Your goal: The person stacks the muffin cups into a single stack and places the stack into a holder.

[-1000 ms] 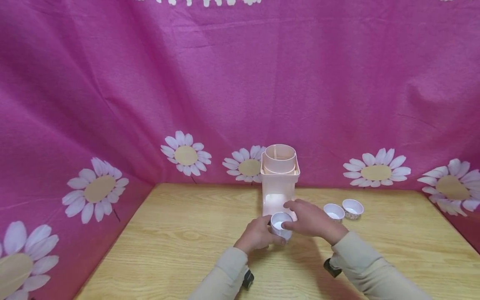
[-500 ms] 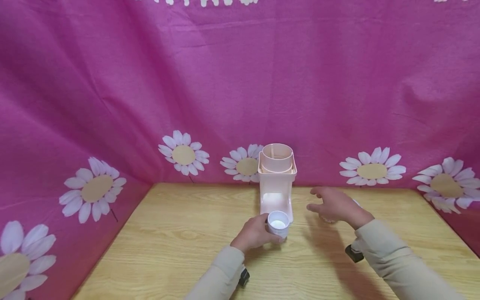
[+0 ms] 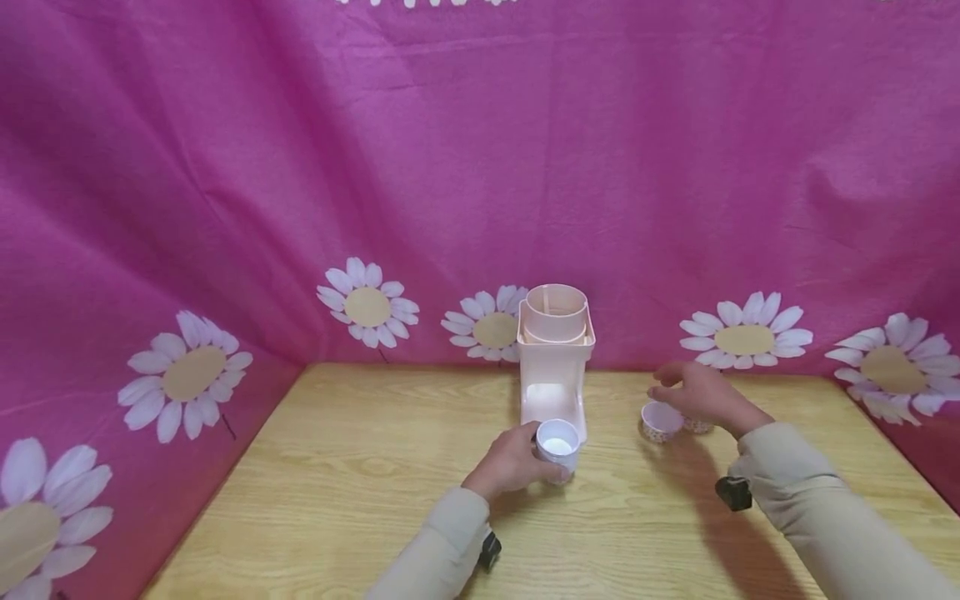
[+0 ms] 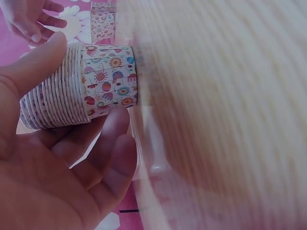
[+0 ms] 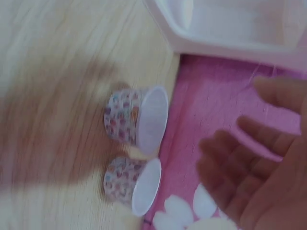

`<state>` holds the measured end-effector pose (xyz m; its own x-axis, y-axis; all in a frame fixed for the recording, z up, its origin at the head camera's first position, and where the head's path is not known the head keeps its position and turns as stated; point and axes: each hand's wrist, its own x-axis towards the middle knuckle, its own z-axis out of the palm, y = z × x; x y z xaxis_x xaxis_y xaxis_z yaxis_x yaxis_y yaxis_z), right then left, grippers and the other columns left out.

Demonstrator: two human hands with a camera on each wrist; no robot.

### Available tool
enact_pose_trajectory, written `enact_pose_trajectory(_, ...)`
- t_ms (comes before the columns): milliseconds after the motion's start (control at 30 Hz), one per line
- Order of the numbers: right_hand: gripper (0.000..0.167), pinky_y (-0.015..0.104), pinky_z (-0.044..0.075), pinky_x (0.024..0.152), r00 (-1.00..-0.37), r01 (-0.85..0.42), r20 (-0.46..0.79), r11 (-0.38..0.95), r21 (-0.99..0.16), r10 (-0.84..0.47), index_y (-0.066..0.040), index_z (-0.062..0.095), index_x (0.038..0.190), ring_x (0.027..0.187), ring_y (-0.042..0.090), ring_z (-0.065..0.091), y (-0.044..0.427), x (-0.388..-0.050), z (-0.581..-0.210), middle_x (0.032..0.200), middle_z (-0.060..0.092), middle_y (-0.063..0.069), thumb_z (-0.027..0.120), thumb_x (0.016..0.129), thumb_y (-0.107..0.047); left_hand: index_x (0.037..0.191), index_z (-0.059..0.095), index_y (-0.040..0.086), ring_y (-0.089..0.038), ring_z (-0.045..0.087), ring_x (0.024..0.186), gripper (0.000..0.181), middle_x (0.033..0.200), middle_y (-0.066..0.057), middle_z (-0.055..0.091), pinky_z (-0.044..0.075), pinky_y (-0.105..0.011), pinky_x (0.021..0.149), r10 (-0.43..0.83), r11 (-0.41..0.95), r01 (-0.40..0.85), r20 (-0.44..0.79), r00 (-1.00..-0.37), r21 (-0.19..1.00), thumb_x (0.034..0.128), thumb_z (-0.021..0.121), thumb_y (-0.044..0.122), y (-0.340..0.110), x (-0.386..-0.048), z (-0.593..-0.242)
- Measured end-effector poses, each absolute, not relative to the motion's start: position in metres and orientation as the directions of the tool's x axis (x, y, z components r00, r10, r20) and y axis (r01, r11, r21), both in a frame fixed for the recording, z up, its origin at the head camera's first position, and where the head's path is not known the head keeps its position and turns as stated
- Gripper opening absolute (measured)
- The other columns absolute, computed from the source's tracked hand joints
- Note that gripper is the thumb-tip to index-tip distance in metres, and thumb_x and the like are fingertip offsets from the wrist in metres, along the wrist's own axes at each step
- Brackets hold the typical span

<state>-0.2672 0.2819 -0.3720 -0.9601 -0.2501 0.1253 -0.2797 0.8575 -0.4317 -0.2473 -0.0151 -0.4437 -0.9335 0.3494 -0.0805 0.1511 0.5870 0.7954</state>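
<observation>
My left hand (image 3: 513,460) grips a stack of nested paper cups (image 3: 558,446), white inside, held just in front of the pale pink dispenser. In the left wrist view the stack (image 4: 109,79) shows many rims and a colourful print, with the thumb on one side and fingers on the other. Over at the right, my right hand (image 3: 705,392) hovers above two single paper cups, holding nothing. The nearer cup (image 3: 662,422) shows whole; the hand partly covers the other cup (image 3: 699,424). Both cups stand upright side by side in the right wrist view, apart from the loosely bent fingers (image 5: 220,158).
A pale pink plastic dispenser (image 3: 553,367) with a round tube on top stands near the back of the wooden table (image 3: 360,475). Behind it hangs a magenta cloth (image 3: 450,167) with white daisies, which also runs along the left side.
My right hand has left the cup stack and moved right, over the two single cups, with nothing in it. My left hand stays in place with the stack.
</observation>
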Motion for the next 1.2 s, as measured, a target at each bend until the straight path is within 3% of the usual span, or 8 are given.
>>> enact_pose_trajectory(367,0.037,0.059,0.052,0.083,-0.958,-0.278,0.178,0.885,-0.373,-0.226,0.012,0.063,0.111,0.096,0.049,0.065,0.303,-0.287,-0.377,0.103,0.069,0.031,0.065,0.089,-0.018,0.117,0.065,0.013,-0.016,0.059,0.097,0.057,0.105,0.001,0.070,0.049,-0.039,0.093,0.335,0.606,0.143,-0.088,-0.938,0.783,0.0687,0.091,0.030,-0.019,-0.249,-0.446)
enact_pose_trajectory(567,0.054,0.062,0.049,0.088,-0.963,-0.245,0.186,0.913,-0.326,-0.192,0.016,0.056,0.119,0.102,0.055,0.060,0.325,-0.298,-0.400,0.111,0.064,0.038,0.069,0.079,-0.018,0.118,0.064,0.013,-0.018,0.060,0.100,0.057,0.109,0.000,0.070,0.050,-0.042,0.095,0.318,0.596,0.125,-0.091,-0.944,0.793,0.0691,0.091,0.029,-0.020,-0.251,-0.439)
enact_pose_trajectory(833,0.072,0.067,0.044,0.094,-0.946,-0.312,0.177,0.908,-0.278,-0.271,0.008,0.058,0.124,0.114,0.057,0.053,0.355,-0.294,-0.429,0.123,0.059,0.037,0.079,0.064,-0.024,0.117,0.065,0.014,-0.017,0.060,0.102,0.055,0.109,0.001,0.071,0.049,-0.042,0.096,0.337,0.589,0.143,-0.081,-0.938,0.795,0.0697,0.090,0.028,-0.015,-0.250,-0.441)
enact_pose_trajectory(1033,0.082,0.066,0.048,0.089,-0.971,-0.240,0.089,0.911,-0.336,-0.223,0.009,0.048,0.135,0.114,0.059,0.054,0.366,-0.291,-0.443,0.130,0.054,0.039,0.077,0.074,-0.037,0.116,0.065,0.014,-0.017,0.059,0.099,0.055,0.108,0.001,0.070,0.050,-0.041,0.093,0.330,0.580,0.112,-0.106,-0.938,0.807,0.0692,0.091,0.027,-0.011,-0.247,-0.442)
enact_pose_trajectory(1200,0.085,0.063,0.049,0.087,-0.983,-0.175,0.020,0.911,-0.374,-0.180,0.016,0.041,0.137,0.110,0.056,0.057,0.359,-0.287,-0.439,0.127,0.055,0.041,0.074,0.077,-0.035,0.116,0.065,0.015,-0.016,0.059,0.098,0.055,0.108,0.002,0.070,0.050,-0.040,0.093,0.322,0.583,0.107,-0.109,-0.940,0.805,0.0692,0.091,0.027,-0.012,-0.245,-0.443)
